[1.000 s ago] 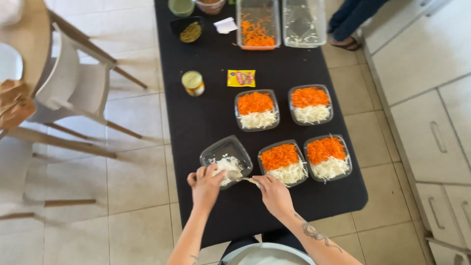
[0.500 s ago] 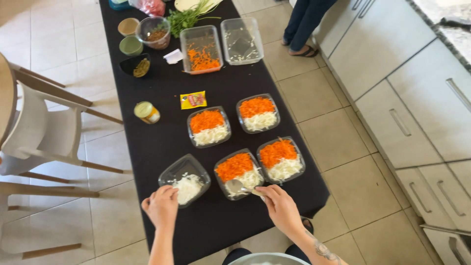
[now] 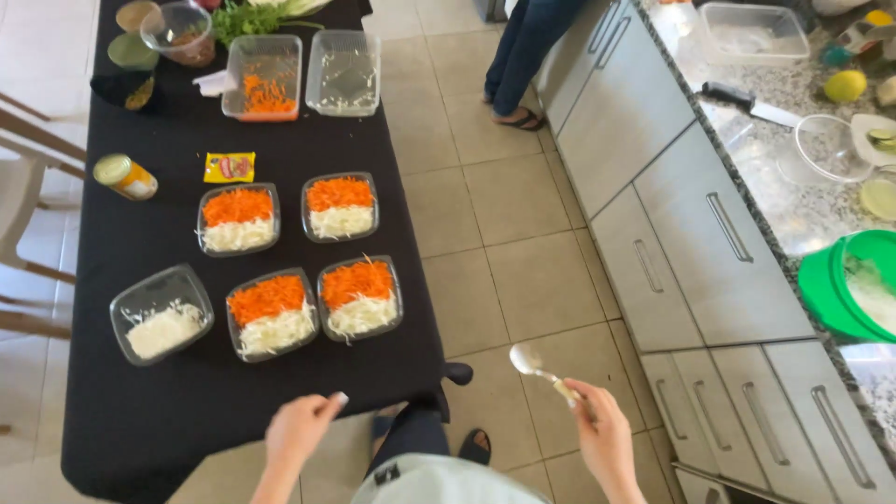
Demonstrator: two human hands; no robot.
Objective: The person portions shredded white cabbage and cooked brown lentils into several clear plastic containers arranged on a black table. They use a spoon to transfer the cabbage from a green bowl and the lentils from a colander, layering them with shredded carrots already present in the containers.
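Having swung right off the bench (image 3: 187,411), my right hand (image 3: 602,434) is clamping fingers on the spoon (image 3: 541,369), bowl pointing up-left, while my left hand (image 3: 299,431) is hovering loosely curled, holding nothing.

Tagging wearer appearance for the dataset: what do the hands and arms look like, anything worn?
Both are bare: the left hand and right hand wear no gloves, and no sleeves reach the forearms. No rings, watch or bracelets show. One left fingernail looks pale. No markings can be made out.

Right hand (image 3: 605,431) holds spoon (image 3: 541,368) right of table (image 3: 140,411); left hand (image 3: 297,429) over its near edge.
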